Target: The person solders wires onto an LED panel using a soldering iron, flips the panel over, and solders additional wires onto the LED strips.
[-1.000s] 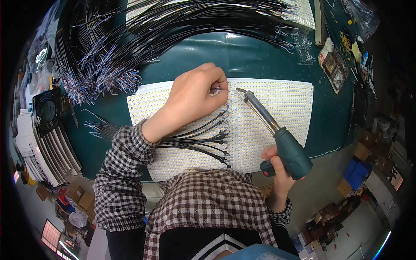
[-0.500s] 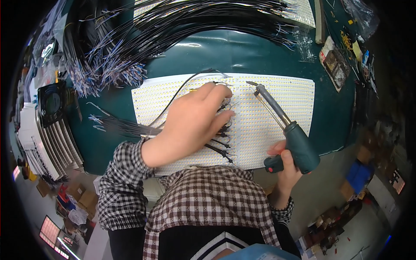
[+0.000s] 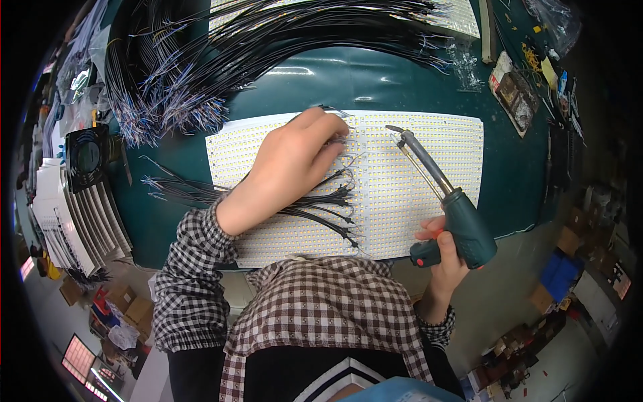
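1. From my end of the link, I see the white dotted panel (image 3: 422, 167) lying flat on the green surface (image 3: 335, 79), directly in front of the brown checked apron (image 3: 321, 301). A pale strip (image 3: 362, 194) runs down the middle of the panel.
2. I have the left hand (image 3: 288, 153) over the panel's left half, close to its far edge and near the pale strip. Its fingers are bent and drawn together; their tips are partly hidden, so I cannot tell whether they pinch a wire.
3. I have the right hand (image 3: 447, 261) wrapped around the green handle of the soldering tool (image 3: 469, 228). The tool slants up and leftward across the panel's right half, its bent tip to the right of the left hand. I cannot tell whether that tip touches the panel.
4. Short black wires (image 3: 315, 213) fan out beneath the left hand and forearm, 1 set of ends near the pale strip, the other out past the panel's left edge.
5. Beyond, long black cables (image 3: 315, 41) arch across the surface, partly covering a 2nd dotted panel (image 3: 463, 23).
6. To the far right lies an open box (image 3: 520, 100) with dark contents; to the left, a black fan (image 3: 87, 159) stands beside stacked white sheets (image 3: 80, 221).
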Action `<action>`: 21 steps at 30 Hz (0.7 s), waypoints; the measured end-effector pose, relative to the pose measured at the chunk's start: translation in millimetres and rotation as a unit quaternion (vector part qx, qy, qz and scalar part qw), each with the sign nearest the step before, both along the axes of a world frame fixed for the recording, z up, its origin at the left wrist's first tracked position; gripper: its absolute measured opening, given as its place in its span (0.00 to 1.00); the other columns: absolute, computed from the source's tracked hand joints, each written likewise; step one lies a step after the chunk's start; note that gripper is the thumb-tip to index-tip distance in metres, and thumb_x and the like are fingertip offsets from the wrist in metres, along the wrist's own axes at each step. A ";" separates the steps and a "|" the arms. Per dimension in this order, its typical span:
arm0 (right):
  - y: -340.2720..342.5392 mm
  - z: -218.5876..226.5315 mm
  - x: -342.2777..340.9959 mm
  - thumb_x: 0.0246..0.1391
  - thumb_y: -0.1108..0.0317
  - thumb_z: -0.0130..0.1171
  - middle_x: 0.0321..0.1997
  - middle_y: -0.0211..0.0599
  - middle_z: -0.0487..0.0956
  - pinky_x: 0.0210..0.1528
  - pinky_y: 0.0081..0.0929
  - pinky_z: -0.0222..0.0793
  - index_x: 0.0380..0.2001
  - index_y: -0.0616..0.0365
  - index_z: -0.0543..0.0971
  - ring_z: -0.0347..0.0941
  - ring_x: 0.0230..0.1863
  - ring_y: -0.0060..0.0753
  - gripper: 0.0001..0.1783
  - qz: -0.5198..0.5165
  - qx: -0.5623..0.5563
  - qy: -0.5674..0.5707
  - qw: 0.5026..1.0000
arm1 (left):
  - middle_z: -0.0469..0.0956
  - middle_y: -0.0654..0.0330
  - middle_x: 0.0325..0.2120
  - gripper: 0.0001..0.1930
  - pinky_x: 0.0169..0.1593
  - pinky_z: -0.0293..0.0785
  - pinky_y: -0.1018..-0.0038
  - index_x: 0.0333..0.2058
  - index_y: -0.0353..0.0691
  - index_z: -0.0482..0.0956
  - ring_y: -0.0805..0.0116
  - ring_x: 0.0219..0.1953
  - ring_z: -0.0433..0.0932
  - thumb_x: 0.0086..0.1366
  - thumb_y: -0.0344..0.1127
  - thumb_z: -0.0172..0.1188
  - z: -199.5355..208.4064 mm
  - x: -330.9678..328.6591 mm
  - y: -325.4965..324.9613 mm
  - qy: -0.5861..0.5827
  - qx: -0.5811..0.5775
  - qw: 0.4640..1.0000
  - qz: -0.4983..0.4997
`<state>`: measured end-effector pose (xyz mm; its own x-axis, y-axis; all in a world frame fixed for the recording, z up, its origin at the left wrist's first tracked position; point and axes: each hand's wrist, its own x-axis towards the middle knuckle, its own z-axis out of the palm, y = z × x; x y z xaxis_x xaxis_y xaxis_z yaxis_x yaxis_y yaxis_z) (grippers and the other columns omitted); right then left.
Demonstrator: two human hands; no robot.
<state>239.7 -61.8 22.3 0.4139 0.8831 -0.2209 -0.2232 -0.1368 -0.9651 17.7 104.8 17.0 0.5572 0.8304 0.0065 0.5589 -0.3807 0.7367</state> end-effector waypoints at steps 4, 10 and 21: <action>0.3 0.8 -0.6 0.54 0.72 0.62 0.35 0.44 0.79 0.33 0.34 0.81 0.42 0.71 0.76 0.79 0.36 0.39 0.15 -0.004 -0.005 0.008 1.000 | 0.73 0.57 0.31 0.07 0.31 0.73 0.62 0.35 0.42 0.75 0.52 0.29 0.76 0.56 0.29 0.60 -1.7 -7.0 14.1 0.026 0.069 0.990 -0.122; 2.5 1.2 -0.9 0.54 0.71 0.62 0.36 0.46 0.79 0.33 0.34 0.81 0.44 0.71 0.75 0.79 0.37 0.41 0.17 -0.009 -0.010 0.008 1.000 | 0.76 0.57 0.30 0.09 0.32 0.73 0.66 0.36 0.40 0.79 0.54 0.30 0.77 0.55 0.25 0.61 0.0 -16.7 35.5 0.042 0.031 0.981 -0.186; 4.9 3.5 -0.6 0.53 0.72 0.62 0.39 0.48 0.80 0.33 0.32 0.82 0.45 0.72 0.75 0.80 0.40 0.45 0.18 -0.008 -0.022 -0.003 1.000 | 0.76 0.56 0.29 0.07 0.34 0.74 0.68 0.35 0.36 0.77 0.57 0.30 0.77 0.57 0.28 0.62 4.2 -13.1 43.7 0.047 -0.005 0.975 -0.217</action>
